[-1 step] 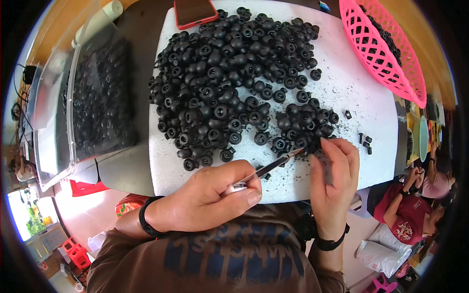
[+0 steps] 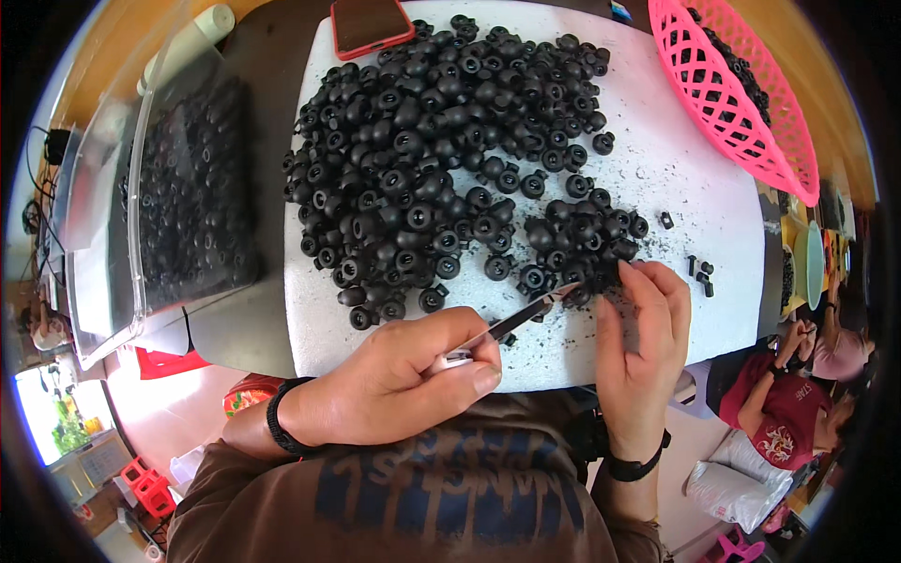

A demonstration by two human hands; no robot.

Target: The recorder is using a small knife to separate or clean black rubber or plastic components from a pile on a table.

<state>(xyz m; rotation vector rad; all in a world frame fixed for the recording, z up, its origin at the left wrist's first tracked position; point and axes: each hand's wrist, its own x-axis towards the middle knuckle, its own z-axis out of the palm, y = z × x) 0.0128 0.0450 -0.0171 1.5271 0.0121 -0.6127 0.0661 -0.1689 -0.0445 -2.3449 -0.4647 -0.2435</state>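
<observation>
White board (image 2: 718,324): black parts (image 2: 406,114), phone (image 2: 371,26), pink basket (image 2: 791,180) at corner.

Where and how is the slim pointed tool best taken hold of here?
By the pale handle end of the slim pointed tool, I'd judge, from the near left, where the left hand grips it. The shaft slants up and rightward, so the tip faces away from that grip. The right seems worse: the tip lies there, among black pieces near the right hand.
</observation>
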